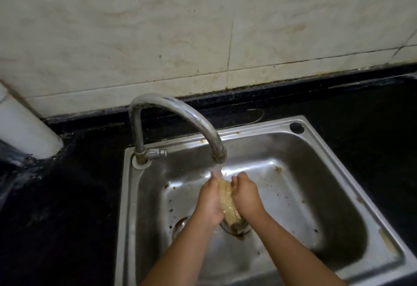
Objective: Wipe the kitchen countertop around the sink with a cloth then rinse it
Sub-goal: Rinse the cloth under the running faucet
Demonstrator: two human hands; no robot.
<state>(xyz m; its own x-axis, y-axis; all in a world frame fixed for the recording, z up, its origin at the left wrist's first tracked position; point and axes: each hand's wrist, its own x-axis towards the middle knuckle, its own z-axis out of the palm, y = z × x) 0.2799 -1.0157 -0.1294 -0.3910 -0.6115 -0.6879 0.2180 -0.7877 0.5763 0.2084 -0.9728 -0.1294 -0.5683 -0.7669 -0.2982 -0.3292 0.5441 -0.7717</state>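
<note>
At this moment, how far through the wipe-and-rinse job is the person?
Wiping looks finished: the black stone countertop glistens wet at left, though that alone can't confirm it. In hand: the left hand and right hand grip the beige cloth under water from the curved steel tap, over the steel sink. Left: finish rinsing, shut the tap.

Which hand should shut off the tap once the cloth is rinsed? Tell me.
Left, probably. The left hand is on the side of the tap lever at the faucet base. The right hand could keep its grip on the cloth over the sink.
</note>
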